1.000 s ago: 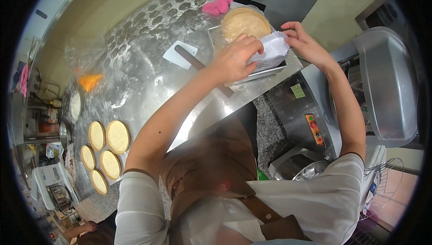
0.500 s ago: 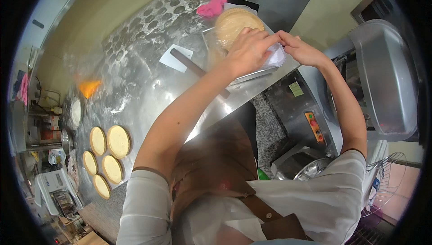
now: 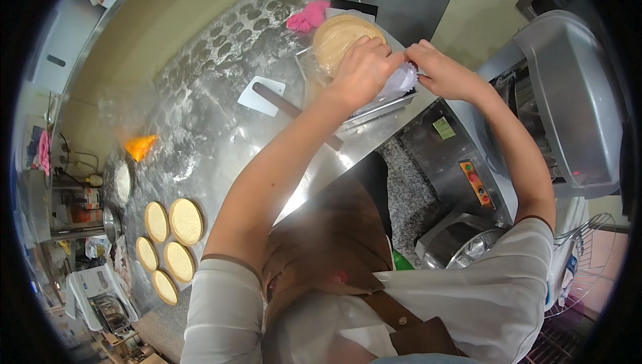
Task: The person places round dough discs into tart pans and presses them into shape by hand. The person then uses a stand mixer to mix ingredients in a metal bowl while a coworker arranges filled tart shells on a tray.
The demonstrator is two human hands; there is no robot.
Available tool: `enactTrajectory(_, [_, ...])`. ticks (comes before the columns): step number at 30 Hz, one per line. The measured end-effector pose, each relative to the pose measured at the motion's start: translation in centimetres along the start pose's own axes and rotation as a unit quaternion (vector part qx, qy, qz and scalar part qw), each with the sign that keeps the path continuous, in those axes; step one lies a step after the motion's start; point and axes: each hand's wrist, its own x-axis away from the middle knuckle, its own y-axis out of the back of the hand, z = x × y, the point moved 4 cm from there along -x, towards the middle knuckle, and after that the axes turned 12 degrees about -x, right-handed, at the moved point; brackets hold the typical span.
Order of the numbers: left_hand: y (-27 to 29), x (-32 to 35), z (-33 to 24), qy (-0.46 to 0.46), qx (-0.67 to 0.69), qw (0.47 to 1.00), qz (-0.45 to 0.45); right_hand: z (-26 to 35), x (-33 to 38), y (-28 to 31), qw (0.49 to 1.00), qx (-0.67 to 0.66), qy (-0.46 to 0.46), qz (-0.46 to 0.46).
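At the far right of the table, both my hands work over a shallow metal tray (image 3: 381, 111). White paper with a scalloped edge (image 3: 401, 81) lies between them, partly hidden. My left hand (image 3: 366, 69) has its fingers curled over the paper's left side. My right hand (image 3: 445, 73) grips the paper's right edge, its fingertips near the left hand's. Just beyond my left hand sits a large round pastry shell (image 3: 338, 37), with clear plastic around it. A pink cloth (image 3: 309, 16) lies beside the shell.
A white scraper (image 3: 254, 100) and a brown rolling pin or handle (image 3: 287, 108) lie left of my forearm. Several filled tart shells (image 3: 186, 221) stand at the left, near an orange-filled piping bag (image 3: 140, 146). A steel machine (image 3: 435, 156) stands at the right.
The view has shifted slightly, so the tarts appear further right. My right fingers have moved a little at the paper's edge. Both hands remain over the tray.
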Motion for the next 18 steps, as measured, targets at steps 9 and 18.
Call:
enactTrajectory(9, [-2.6,-0.1,-1.3,-0.046,-0.070,0.993,0.079,0.5,1.5,-0.1,0.983,-0.105,-0.031,-0.149])
enactTrajectory(18, [-1.1,1.6,-1.0,0.102,0.079,0.989,0.079,-2.2,2.0,-1.2,0.962,-0.130,-0.184,-0.154])
